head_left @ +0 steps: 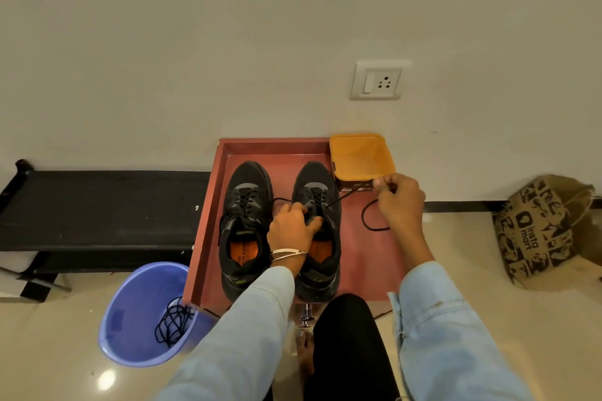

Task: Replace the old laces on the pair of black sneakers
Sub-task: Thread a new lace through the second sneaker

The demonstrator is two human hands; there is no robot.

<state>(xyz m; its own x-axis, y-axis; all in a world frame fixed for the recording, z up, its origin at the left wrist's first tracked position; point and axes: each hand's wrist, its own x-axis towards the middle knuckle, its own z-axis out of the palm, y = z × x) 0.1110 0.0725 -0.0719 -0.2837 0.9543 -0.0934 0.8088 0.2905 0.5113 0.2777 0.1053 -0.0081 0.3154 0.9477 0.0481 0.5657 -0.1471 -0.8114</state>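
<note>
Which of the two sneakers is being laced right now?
The right-hand sneaker: the left hand rests on it; its lace runs to the right hand.

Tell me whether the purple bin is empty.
Not empty: the purple bin holds a tangle of black laces at its bottom.

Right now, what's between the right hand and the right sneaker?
In the head view, a black lace runs from the right hand to the right sneaker, over bare red tray.
</note>
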